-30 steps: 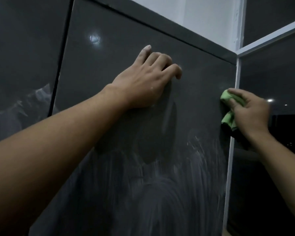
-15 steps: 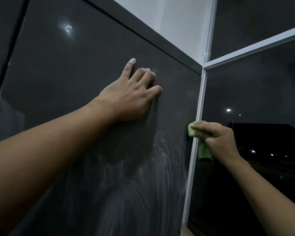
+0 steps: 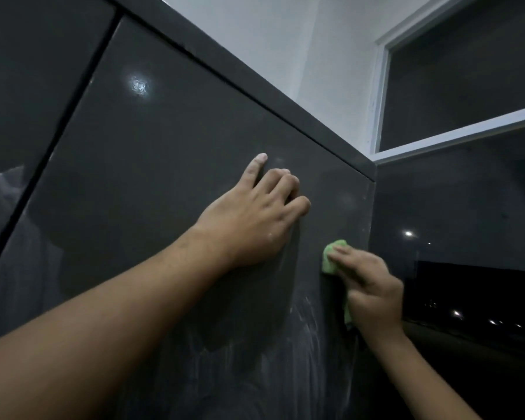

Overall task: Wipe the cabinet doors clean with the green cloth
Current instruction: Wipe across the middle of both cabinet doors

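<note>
- Glossy dark grey cabinet door point(image 3: 164, 165) fills the frame's centre, with white smears low down; a second dark door point(image 3: 28, 71) sits upper left, making two doors.
- Left grip point(image 3: 249, 219), centre, presses on the door: index finger straight, the others bent, holding nothing.
- Right grip point(image 3: 373, 289), centre right, curls around one crumpled green cloth point(image 3: 331, 256), pressed near the door's right edge.

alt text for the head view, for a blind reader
A right hand holds a green cloth against a dark glossy cabinet door near its right edge while the left hand rests on it; white streaks mark the lower part.
</note>
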Demonstrator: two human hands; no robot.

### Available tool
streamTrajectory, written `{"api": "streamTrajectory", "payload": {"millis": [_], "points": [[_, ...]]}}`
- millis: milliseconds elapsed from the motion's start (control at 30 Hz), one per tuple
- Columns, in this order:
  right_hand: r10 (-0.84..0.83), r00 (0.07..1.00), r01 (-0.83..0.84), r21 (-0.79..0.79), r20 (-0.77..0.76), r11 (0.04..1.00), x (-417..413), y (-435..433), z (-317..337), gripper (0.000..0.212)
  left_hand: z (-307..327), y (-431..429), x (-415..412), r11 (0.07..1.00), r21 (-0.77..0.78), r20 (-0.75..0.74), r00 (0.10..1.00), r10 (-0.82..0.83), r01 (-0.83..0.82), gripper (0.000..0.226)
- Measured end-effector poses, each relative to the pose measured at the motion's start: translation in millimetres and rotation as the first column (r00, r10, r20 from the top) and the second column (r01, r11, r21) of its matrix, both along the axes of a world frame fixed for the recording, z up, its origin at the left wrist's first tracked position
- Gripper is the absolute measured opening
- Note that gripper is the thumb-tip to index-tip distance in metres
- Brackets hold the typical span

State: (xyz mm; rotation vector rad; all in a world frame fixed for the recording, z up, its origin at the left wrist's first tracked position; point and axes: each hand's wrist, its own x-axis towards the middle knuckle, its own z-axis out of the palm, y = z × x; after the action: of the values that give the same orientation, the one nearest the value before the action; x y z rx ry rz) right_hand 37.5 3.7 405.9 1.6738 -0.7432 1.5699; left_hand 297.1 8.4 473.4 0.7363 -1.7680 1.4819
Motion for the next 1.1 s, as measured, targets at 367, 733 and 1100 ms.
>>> {"api": "streamTrajectory", "payload": {"millis": [367,733,1100], "points": [[0.135,0.984,-0.154,0.166,0.118,0.974,-19,35,54,0.035,2,3,1,0.998,0.051,-0.020,0.999,-0.025,0.026,0.052],[-0.128,0.953,0.122,-0.042,-0.274,0.992,16,4,-30,0.032,0,0,0,0.999,0.027,-0.029,0.999,-0.029,0.030,0.061],[-0.133,0.959,0.130,-0.029,-0.250,0.991,23,12,4,0.029,-1,-2,0,0.999,0.026,-0.009,0.999,-0.035,0.035,0.053]]}}
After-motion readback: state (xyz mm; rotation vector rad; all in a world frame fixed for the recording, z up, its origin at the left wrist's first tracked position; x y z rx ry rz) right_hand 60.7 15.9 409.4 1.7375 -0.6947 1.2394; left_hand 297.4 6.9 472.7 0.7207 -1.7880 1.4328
